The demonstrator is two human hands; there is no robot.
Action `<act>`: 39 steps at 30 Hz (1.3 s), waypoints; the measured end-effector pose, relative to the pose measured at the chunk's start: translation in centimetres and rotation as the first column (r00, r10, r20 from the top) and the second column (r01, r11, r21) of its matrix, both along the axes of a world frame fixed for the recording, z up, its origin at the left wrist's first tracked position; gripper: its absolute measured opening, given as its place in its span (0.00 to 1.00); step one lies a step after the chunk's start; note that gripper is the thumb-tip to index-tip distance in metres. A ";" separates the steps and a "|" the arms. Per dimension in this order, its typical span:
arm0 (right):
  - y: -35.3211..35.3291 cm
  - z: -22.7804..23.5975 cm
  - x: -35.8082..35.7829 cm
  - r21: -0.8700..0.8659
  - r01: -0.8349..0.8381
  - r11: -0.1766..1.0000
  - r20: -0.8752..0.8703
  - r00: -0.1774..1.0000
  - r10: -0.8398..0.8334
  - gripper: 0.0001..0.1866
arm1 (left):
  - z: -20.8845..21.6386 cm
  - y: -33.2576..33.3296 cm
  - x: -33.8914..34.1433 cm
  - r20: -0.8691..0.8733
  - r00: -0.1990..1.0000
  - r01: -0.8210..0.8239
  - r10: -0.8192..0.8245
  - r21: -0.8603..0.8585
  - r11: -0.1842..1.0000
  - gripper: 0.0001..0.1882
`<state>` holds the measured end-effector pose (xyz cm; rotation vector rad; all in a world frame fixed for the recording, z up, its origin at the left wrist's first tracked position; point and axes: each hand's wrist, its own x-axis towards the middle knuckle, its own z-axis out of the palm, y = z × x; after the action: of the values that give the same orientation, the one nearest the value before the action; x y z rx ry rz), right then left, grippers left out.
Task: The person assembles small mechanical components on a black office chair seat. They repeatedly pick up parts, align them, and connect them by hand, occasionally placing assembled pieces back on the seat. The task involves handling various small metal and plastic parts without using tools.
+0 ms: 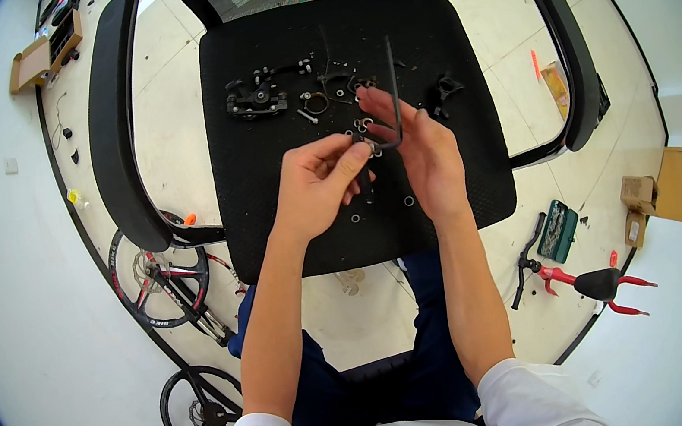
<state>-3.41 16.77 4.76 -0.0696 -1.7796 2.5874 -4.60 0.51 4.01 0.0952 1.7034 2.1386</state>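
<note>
Over the black chair seat, my left hand pinches a small dark metal part between thumb and fingers. An L-shaped hex key has its short end at that part, its long arm pointing away from me. My right hand is beside the hex key, fingers stretched out and apart, seemingly touching its long arm. Beyond my hands on the seat lie a black bicycle brake caliper, a ring clamp, a silver bolt and a black part. Several small washers are scattered about.
Armrests flank the seat. On the floor at left are bicycle wheels and an open cardboard box. At right lie a red bicycle frame, a green tool case and cardboard boxes.
</note>
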 end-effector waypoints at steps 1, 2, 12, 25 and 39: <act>0.1 0.1 0.0 -0.048 -0.003 0.999 -0.001 1.000 0.003 0.35 | -0.3 0.3 0.1 0.015 1.000 0.011 -0.010 -0.040 0.999 0.12; 0.4 -0.1 -0.1 -0.065 -0.057 0.996 -0.055 0.997 0.053 0.36 | -0.4 0.3 0.1 0.019 1.000 -0.020 0.021 -0.090 0.996 0.12; -0.7 -1.5 -0.2 0.230 0.048 0.972 -0.043 0.998 -0.040 0.42 | 0.3 -0.7 -0.3 0.059 0.993 -0.103 0.100 0.044 0.994 0.14; 0.4 -1.7 -0.1 0.292 -0.060 0.955 -0.098 0.991 0.093 0.41 | 0.4 -1.3 -0.5 0.057 0.985 -0.166 0.163 0.050 0.985 0.12; 0.6 -1.1 -0.2 0.234 -0.167 0.958 -0.103 0.975 0.195 0.39 | -0.1 -1.3 -0.7 0.023 0.992 -0.121 0.125 -0.124 0.985 0.12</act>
<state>-3.60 17.42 3.69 0.2631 -2.1061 2.4165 -5.25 -0.79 3.93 -0.0789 1.8613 2.1040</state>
